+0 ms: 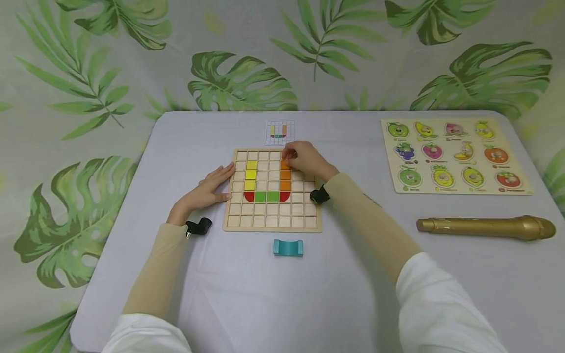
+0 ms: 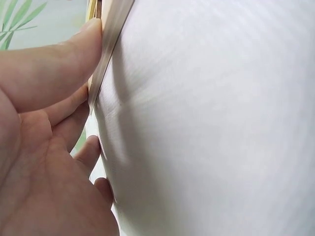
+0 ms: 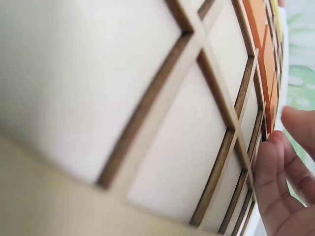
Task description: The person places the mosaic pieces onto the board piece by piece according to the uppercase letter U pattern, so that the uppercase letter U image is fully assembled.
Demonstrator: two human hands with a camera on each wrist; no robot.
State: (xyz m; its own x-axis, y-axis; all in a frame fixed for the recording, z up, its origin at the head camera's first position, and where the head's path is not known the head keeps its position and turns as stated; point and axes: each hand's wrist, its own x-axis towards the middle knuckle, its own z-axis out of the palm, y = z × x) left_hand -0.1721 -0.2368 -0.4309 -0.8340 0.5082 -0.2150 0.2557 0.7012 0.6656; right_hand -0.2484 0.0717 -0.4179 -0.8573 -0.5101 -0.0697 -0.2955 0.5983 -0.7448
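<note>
A square wooden grid board (image 1: pixel 272 229) lies on the table. On it, coloured tiles form a U: yellow tiles (image 1: pixel 250 174) at left, green tiles (image 1: pixel 267 197) and red rounded corner tiles (image 1: pixel 249 197) below, orange tiles (image 1: pixel 285 175) at right. My right hand (image 1: pixel 304 159) pinches the topmost orange tile (image 1: pixel 285 164) at its place in the column, partly covering it. In the right wrist view, thumb and fingertips meet the end of the orange row (image 3: pixel 266 64). My left hand (image 1: pixel 206 190) rests against the board's left side, fingers extended; its thumb (image 2: pixel 83 51) touches the board's edge (image 2: pixel 109 44).
Behind the board lies a small pattern card (image 1: pixel 280 132) with a matching U. A teal curved block (image 1: pixel 288 248) sits in front. To the right are a fruit puzzle board (image 1: pixel 456 157) and a gold microphone-shaped object (image 1: pixel 485 227). Black wrist cameras (image 1: pixel 320 196) sit on both wrists.
</note>
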